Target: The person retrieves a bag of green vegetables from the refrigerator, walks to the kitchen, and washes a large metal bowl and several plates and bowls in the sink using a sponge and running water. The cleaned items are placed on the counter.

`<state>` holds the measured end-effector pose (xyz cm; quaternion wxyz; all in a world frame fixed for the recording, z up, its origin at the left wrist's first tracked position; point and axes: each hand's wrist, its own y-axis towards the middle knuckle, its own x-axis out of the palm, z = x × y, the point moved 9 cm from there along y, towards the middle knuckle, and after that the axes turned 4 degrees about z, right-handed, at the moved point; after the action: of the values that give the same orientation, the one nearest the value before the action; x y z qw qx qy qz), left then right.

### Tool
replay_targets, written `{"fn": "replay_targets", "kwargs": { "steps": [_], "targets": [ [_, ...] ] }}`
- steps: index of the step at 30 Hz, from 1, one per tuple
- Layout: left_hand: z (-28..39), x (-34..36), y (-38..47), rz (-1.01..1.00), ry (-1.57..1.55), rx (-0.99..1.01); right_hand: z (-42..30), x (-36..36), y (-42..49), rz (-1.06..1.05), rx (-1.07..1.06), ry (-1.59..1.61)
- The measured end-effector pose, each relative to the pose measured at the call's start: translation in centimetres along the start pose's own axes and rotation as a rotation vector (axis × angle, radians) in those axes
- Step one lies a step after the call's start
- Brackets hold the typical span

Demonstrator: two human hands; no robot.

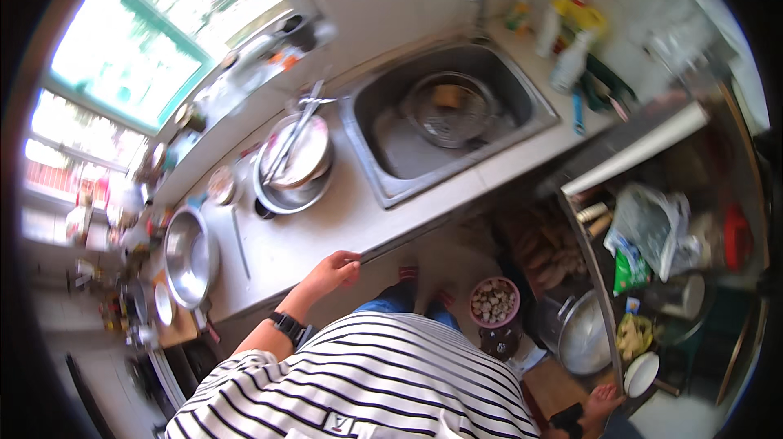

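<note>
My left hand (333,271), with a black watch on its wrist, is at the front edge of the pale countertop (404,219). Its fingers are loosely bent and slightly apart, with nothing seen in them; contact with the edge cannot be told. At the lower right, my right hand (602,405) is beside the shelf unit's edge and a small white pan (642,373). Its grip is unclear. Ahead, a steel sink (391,154) holds a round basin (422,124) with a tan block (449,96) inside.
Stacked bowls (306,194) with metal utensils on top stand left of the sink, and a steel basin (192,255) farther left. On the floor are a pink tub (515,317) of pale pieces and a large pot (584,335). Bags (648,225) fill the right shelves. Bottles (572,60) stand behind.
</note>
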<state>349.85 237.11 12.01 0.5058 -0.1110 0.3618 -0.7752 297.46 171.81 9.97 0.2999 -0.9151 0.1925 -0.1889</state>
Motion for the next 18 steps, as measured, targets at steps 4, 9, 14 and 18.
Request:
{"fn": "replay_targets", "kwargs": {
  "steps": [4, 9, 14, 18],
  "targets": [
    [-3.7, -6.1, 0.9, 0.27, -0.43, -0.036, 6.3, 4.4, 0.7, -0.461, 0.089, -0.218],
    [-8.8, -15.0, 1.9, 0.687, -0.879, 0.006, 19.4, 20.0, -14.5, -0.626, 0.308, -0.433],
    [-3.8, -17.9, 6.2, 0.607, -1.028, 0.102, 28.3, 33.8, -32.3, -1.06, 0.214, -0.855],
    [-3.9, -18.4, 10.1, 0.562, -1.148, 0.076, 36.2, 38.7, -41.7, -1.298, 0.275, -1.003]
  ]
}}
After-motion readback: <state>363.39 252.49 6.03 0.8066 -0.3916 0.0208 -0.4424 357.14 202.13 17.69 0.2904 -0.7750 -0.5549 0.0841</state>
